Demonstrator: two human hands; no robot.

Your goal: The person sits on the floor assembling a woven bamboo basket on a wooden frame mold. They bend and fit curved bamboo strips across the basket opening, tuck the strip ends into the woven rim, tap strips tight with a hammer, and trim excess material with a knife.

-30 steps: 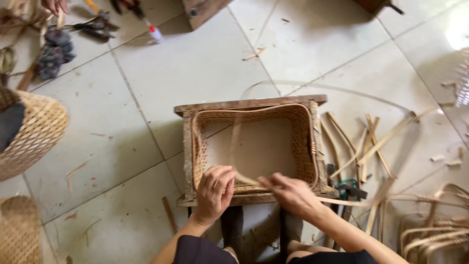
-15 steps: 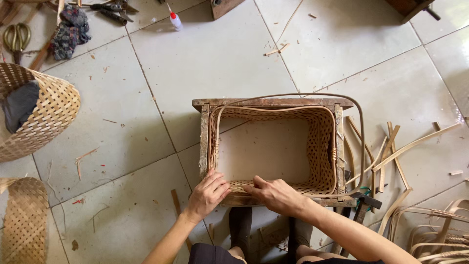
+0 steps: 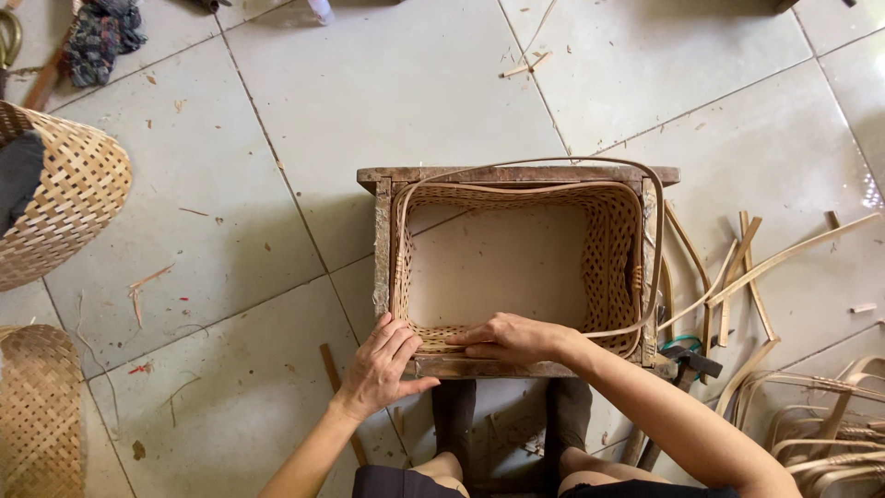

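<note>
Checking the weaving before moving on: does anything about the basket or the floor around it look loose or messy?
A long cane strip bows loose above the woven basket rim, not woven in. Cut cane scraps lie scattered on the floor tiles beside it. Both hands rest at the near rim.

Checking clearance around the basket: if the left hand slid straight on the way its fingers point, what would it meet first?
The left hand points up-right, so it would likely first meet the near woven wall of the basket at its corner; depth is unclear.

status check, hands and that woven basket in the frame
Left hand flat on wooden frame near corner. Right hand pressing near rim of woven basket. Loose cane strip loops round the rim.
</note>
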